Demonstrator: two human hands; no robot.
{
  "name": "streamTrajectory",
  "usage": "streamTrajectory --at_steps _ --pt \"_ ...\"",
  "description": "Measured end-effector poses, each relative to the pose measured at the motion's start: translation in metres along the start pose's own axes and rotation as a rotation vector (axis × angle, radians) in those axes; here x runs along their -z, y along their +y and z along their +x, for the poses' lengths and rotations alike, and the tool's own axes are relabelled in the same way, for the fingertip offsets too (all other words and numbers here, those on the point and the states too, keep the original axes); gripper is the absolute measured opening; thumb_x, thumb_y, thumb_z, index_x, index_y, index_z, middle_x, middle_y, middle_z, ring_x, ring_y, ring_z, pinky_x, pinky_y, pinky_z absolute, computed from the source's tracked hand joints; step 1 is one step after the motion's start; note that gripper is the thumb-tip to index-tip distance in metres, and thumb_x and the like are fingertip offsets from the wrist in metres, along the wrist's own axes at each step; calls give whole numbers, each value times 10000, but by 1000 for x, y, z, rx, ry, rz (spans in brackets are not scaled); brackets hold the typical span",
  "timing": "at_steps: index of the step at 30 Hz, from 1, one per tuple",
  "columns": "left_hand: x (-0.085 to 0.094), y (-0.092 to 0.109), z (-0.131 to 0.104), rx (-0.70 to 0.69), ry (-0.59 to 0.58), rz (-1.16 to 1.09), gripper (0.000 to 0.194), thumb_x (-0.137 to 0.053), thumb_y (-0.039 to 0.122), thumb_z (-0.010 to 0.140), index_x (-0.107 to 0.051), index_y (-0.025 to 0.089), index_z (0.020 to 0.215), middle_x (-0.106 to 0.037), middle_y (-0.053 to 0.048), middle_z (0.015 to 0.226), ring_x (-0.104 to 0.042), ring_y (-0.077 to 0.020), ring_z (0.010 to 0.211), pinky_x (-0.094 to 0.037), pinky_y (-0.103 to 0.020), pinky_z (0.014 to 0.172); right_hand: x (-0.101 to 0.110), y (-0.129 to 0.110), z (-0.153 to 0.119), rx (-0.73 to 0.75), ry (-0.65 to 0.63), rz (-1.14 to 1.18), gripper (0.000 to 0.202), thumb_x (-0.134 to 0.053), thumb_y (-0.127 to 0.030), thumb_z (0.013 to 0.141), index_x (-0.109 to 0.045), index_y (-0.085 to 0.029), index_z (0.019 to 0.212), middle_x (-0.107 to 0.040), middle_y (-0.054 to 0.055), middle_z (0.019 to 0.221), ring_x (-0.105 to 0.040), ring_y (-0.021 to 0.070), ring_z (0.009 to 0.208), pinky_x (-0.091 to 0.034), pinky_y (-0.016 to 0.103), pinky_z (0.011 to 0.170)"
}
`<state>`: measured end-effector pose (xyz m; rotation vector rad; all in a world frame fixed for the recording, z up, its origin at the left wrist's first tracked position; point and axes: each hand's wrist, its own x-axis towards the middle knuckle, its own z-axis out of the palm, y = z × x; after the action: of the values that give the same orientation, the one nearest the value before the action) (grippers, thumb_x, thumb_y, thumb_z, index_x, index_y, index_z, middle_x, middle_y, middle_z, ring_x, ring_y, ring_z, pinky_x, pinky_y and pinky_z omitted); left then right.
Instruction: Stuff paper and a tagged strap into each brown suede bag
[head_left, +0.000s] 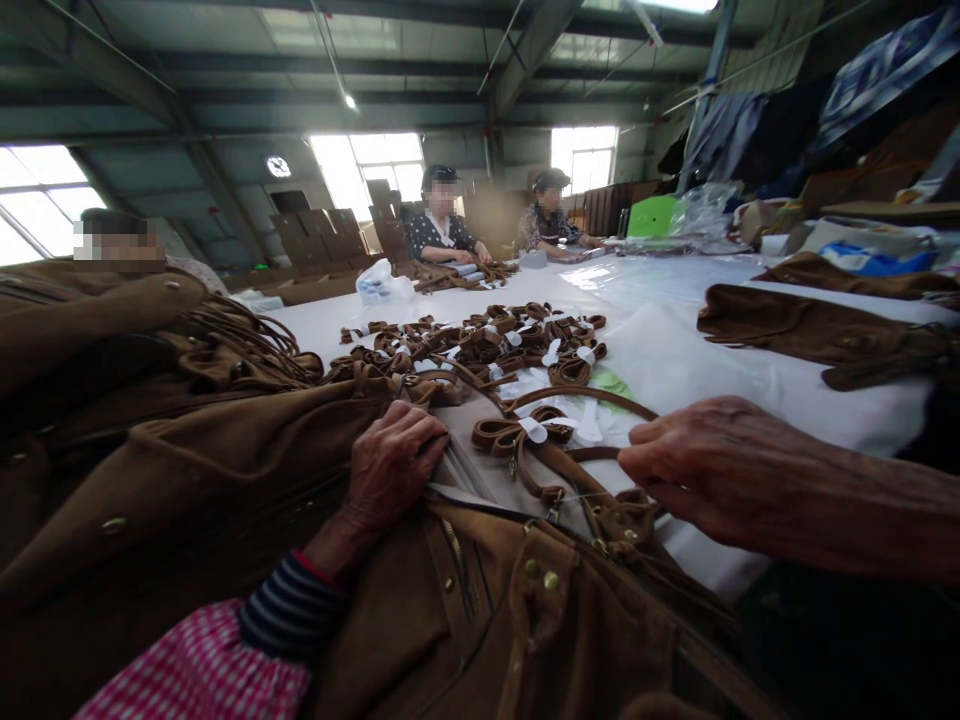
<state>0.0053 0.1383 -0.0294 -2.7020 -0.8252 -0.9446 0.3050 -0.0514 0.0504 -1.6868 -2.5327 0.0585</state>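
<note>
Left hand (394,465): narrow, fingers curled over the upper left end of the brown bag (397,620), apparently pinching its edge; the fingertip contact is partly hidden.
Right hand (712,475): closed on a brown strap (585,391), which arcs away from the fist toward the upper left; whether it grips 1 strand or 2 cannot be told.
Brown bag: nearest the wearer, below and between the 2 hands; the left hand touches it, and the right hand lies across its far right side.
Long axis: the bag's rim runs from beside the left hand toward the lower right, passing on the wearer's side of the right fist.
Strap bundle (495,433): coiled in a white paper band, between the hands; in this view, its loops lie nearer the left fingertips.
Metal clasp (553,500): below the strap bundle, left of the right fist; a thin pale thread stretches between clasp and fist.
Strap pile (442,335): beyond both hands, on the white table (660,290).
Background: 2 persons at the table's far side.
</note>
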Motion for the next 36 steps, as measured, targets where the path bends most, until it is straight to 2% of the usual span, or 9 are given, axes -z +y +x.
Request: streamTrajectory --at_steps 7,13,16,21,24,26,29,33,36 --pt "0 1 1 14 -12 3 128 -623 245 950 -689 210 845 -704 -15 877 -601 -197 925 -479 -299 783 -6 -1 11 -122 -70 98 174 -547 -177 878 -562 -210 708 -584 -21 666 -547 143 648 -290 279 631" --pt "0 -1 0 11 -10 -1 148 -601 240 955 -689 211 839 -705 -17 872 -604 -200 920 -483 -304 775 -15 7 26 -34 -80 343 117 -577 -245 937 -692 -229 951 -665 -12 833 -577 166 795 -348 277 713" --pt "0 -1 0 8 -18 -11 147 -595 240 957 -693 214 851 -708 -17 882 -604 -202 930 -486 -309 790 -14 2 32 -45 -46 270 106 -595 -283 951 -693 -247 966 -658 3 870 -565 192 853 -348 307 775" --pt "1 -1 1 3 -10 -26 143 -596 242 952 -691 214 847 -713 -15 885 -600 -198 920 -483 -309 776 -13 -11 39 -50 -2 129 153 -623 -333 943 -653 -224 840 -605 16 793 -539 215 854 -329 337 780" --pt "1 -1 0 8 -14 -28 145 -591 244 954 -691 215 852 -714 -15 886 -598 -196 922 -482 -308 777 -18 -18 43 14 5 178 49 -647 -277 914 -655 -233 934 -633 9 838 -560 207 870 -339 326 781" --pt "1 0 0 23 -16 -38 156 -587 252 958 -691 216 847 -713 -16 881 -596 -195 920 -482 -308 783 -24 -22 47 50 -5 235 146 -638 -188 882 -653 -242 1017 -661 7 908 -588 196 888 -356 309 785" --pt "3 1 0 72 -34 -69 149 -597 259 952 -696 219 848 -715 -18 885 -597 -197 922 -485 -308 789 -39 -25 52 90 -6 269 163 -572 -101 865 -638 -224 949 -665 3 873 -608 180 853 -371 284 750" --pt "5 3 1 155 -74 -115 143 -610 269 940 -707 223 847 -720 -23 884 -602 -203 920 -487 -314 779 -56 -22 54 85 111 314 185 -510 -83 880 -646 -208 883 -670 18 842 -609 171 796 -376 273 714" --pt "7 4 3 246 -96 -152 130 -622 259 923 -709 224 833 -713 -21 873 -611 -205 918 -481 -318 775 -56 -20 60 -31 243 377 166 -530 -120 884 -674 -202 891 -664 7 791 -602 155 735 -368 264 687"
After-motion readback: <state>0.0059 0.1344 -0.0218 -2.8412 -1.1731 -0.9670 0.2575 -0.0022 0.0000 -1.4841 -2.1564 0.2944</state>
